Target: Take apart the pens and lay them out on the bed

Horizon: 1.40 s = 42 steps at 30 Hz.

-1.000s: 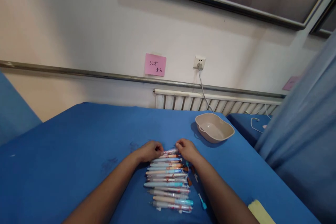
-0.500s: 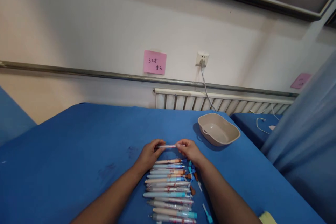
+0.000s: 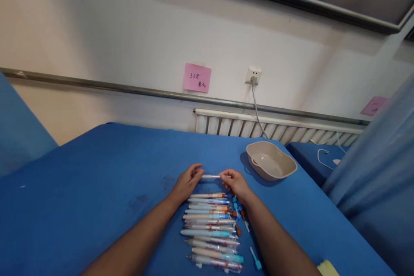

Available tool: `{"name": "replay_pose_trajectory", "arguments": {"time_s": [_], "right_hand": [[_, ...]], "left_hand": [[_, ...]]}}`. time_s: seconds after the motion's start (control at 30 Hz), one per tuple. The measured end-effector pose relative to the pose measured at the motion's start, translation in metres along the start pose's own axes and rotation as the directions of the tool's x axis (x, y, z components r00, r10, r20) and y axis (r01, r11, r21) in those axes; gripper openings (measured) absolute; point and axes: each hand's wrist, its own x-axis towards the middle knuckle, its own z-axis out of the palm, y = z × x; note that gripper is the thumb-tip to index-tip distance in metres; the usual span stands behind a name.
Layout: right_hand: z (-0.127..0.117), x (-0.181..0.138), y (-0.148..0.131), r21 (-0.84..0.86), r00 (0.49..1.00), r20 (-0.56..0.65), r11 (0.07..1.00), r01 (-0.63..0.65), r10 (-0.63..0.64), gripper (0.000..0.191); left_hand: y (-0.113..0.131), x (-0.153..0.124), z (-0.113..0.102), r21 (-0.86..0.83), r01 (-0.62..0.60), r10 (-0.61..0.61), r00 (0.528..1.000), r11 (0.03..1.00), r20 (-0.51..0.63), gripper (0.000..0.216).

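My left hand (image 3: 188, 181) and my right hand (image 3: 235, 182) hold one pen (image 3: 211, 177) crosswise between them, each pinching an end, just above the blue table (image 3: 97, 181). Right below my hands lies a row of several pens (image 3: 210, 228), side by side, with blue, orange and pale barrels. Small loose pen parts (image 3: 239, 215) lie along the right edge of the row, next to my right forearm.
A beige bowl (image 3: 271, 164) stands on the table to the right of my hands. A yellow object (image 3: 327, 268) shows at the bottom right. A blue curtain (image 3: 381, 172) hangs at the right. On the wall are a radiator (image 3: 274, 127), a socket with a cable (image 3: 254, 76) and a pink note (image 3: 197, 77).
My hands have lifted one pen from the far end of the row and now hold it clear of the others, slightly farther away. The view shifted a little.
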Motion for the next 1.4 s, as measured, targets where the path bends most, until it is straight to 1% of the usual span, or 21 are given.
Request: {"name": "replay_pose_trajectory", "arguments": {"time_s": [0.07,0.17,0.23,0.3,0.4,0.47,0.5,0.57,0.6,0.67,0.73,0.77,0.83,0.9,0.93,1.0,1.07,1.17,1.33,1.4], "right_hand": [[0.000,0.000,0.001,0.007,1.000,-0.005,1.000,-0.001,0.001,0.039],[0.000,0.000,0.002,0.015,1.000,-0.005,1.000,-0.002,0.002,0.038],[0.000,0.000,0.002,0.020,1.000,-0.010,1.000,-0.001,0.001,0.038],[0.000,0.000,0.001,0.024,1.000,-0.017,1.000,-0.002,0.003,0.038],[0.000,-0.001,-0.001,0.026,1.000,-0.021,1.000,-0.008,0.008,0.039],[0.001,-0.001,-0.001,0.023,1.000,-0.018,1.000,-0.009,0.010,0.038],[0.001,-0.001,0.000,0.022,1.000,-0.016,1.000,-0.009,0.010,0.038],[0.000,0.000,0.001,0.021,1.000,-0.017,1.000,-0.011,0.011,0.038],[0.000,0.000,0.002,0.021,1.000,-0.018,1.000,-0.013,0.013,0.038],[0.000,0.001,0.003,0.021,1.000,-0.020,1.000,-0.019,0.020,0.038],[-0.001,0.000,0.003,0.021,1.000,-0.019,1.000,-0.023,0.023,0.038],[-0.001,0.000,0.003,0.021,1.000,-0.019,1.000,-0.022,0.022,0.038],[-0.001,0.000,0.002,0.024,1.000,-0.022,1.000,-0.018,0.019,0.038],[-0.001,-0.001,0.001,0.027,1.000,-0.028,1.000,-0.014,0.014,0.039],[-0.001,-0.001,0.002,0.028,0.999,-0.030,1.000,-0.012,0.013,0.039],[-0.001,0.000,0.003,0.026,0.999,-0.036,1.000,-0.010,0.010,0.039],[-0.002,0.001,0.005,0.022,0.999,-0.045,1.000,-0.005,0.006,0.040],[-0.008,0.003,0.007,0.009,0.996,-0.085,1.000,0.006,-0.005,0.039],[-0.029,0.011,0.012,-0.041,0.972,-0.230,0.999,0.036,-0.045,0.035],[-0.033,0.014,0.016,-0.078,0.961,-0.267,0.996,0.047,-0.066,0.034]], "left_hand": [[0.000,0.000,-0.001,-0.002,-0.033,0.033,0.999,0.999,0.026,0.053],[0.002,-0.001,-0.002,0.050,0.020,-0.024,0.996,0.999,0.088,0.040],[0.003,-0.001,-0.003,0.077,0.038,-0.043,0.997,0.996,0.071,0.042],[0.003,-0.001,-0.004,0.059,-0.002,-0.001,0.999,0.998,0.042,0.037],[0.003,-0.001,-0.004,0.036,-0.034,0.031,0.998,0.999,0.058,0.038],[0.003,-0.001,-0.004,0.060,-0.006,0.001,0.996,0.998,0.085,0.035],[0.003,-0.002,-0.004,0.078,0.009,-0.016,0.996,0.997,0.086,0.039],[0.004,-0.003,-0.004,0.098,0.024,-0.031,0.997,0.995,0.066,0.044],[0.004,-0.003,-0.004,0.103,0.022,-0.028,0.998,0.994,0.051,0.042],[0.005,-0.003,-0.004,0.087,-0.014,0.011,0.999,0.996,0.032,0.037],[0.004,-0.003,-0.003,0.055,-0.051,0.049,0.998,0.997,0.032,0.043],[0.003,-0.002,-0.003,0.044,-0.046,0.044,0.998,0.998,0.034,0.042],[0.000,-0.001,-0.003,0.048,0.009,-0.011,0.999,0.999,0.031,0.039],[-0.005,0.001,-0.004,0.063,0.063,-0.064,0.998,0.996,0.009,0.045],[-0.007,0.002,-0.004,0.063,0.065,-0.065,0.998,0.996,-0.001,0.046],[-0.009,0.003,-0.004,0.059,0.032,-0.032,0.999,0.998,0.002,0.045],[-0.009,0.002,-0.004,0.058,-0.006,0.004,0.999,0.998,0.044,0.041],[-0.006,0.000,-0.006,0.088,-0.023,0.016,0.996,0.996,0.086,0.030],[-0.005,0.001,-0.012,0.146,-0.001,-0.006,0.999,0.989,0.046,0.031],[-0.006,0.002,-0.013,0.151,0.005,-0.011,0.999,0.988,0.038,0.031]]}}
